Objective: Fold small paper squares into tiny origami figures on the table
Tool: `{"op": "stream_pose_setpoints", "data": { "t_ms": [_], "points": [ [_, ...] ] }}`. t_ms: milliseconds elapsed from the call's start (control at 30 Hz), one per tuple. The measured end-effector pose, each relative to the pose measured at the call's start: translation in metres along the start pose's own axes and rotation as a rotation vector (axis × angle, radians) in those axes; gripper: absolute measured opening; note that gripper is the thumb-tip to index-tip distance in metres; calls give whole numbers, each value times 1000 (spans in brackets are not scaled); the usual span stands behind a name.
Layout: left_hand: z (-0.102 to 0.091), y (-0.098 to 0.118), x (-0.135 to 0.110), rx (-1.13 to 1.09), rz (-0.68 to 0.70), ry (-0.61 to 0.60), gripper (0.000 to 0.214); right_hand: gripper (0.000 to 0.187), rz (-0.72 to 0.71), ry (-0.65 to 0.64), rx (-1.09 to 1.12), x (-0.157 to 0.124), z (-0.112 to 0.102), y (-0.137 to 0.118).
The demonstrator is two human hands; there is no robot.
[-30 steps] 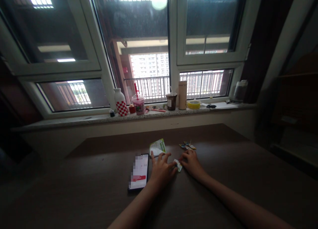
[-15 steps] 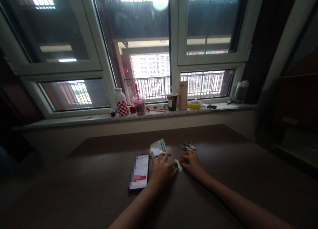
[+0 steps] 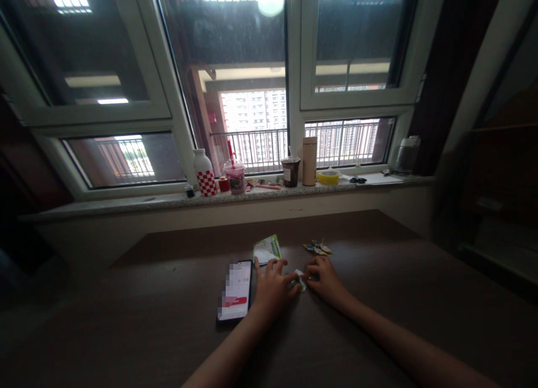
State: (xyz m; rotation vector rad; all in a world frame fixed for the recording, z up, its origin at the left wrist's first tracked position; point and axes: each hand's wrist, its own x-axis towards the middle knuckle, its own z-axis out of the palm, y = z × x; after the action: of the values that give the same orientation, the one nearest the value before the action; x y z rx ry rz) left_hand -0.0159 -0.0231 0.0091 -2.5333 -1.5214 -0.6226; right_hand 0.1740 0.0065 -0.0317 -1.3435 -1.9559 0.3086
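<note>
A small whitish-green piece of paper (image 3: 301,282) lies on the brown table between my hands. My left hand (image 3: 271,287) holds its left side with the thumb and nearby fingers, while the other fingers spread forward. My right hand (image 3: 325,278) is curled, its fingertips pinching the right edge of the paper. Just ahead of my left fingers lies a green and white packet or card (image 3: 268,250). Beyond my right hand sits a little group of folded, colourful paper pieces (image 3: 318,247). The fingertips partly hide the small paper.
A lit phone (image 3: 236,292) lies left of my left hand on the table (image 3: 147,298). Along the windowsill stand a checkered bottle (image 3: 205,175), a pink cup (image 3: 234,178), a dark cup (image 3: 290,172), a tan flask (image 3: 310,161), yellow tape (image 3: 328,178) and black scissors (image 3: 358,180).
My fingers have shifted slightly on the small paper, and its visible shape differs a little. The packet, phone and folded pieces stay where they were.
</note>
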Motion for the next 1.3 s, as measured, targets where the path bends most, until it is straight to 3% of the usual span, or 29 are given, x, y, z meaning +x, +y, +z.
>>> {"op": "stream_pose_setpoints", "data": {
  "t_ms": [467, 1000, 1300],
  "points": [
    [-3, -1, 0, -44, -73, -68, 23, 4, 35, -23, 4, 1, -1, 3],
    [1, -3, 0, -34, -78, -52, 23, 1, 9, -84, 58, -4, -7, 1],
    [0, -4, 0, -46, -77, -54, 24, 2, 6, -20, 62, -1, -2, 6]
  ]
}}
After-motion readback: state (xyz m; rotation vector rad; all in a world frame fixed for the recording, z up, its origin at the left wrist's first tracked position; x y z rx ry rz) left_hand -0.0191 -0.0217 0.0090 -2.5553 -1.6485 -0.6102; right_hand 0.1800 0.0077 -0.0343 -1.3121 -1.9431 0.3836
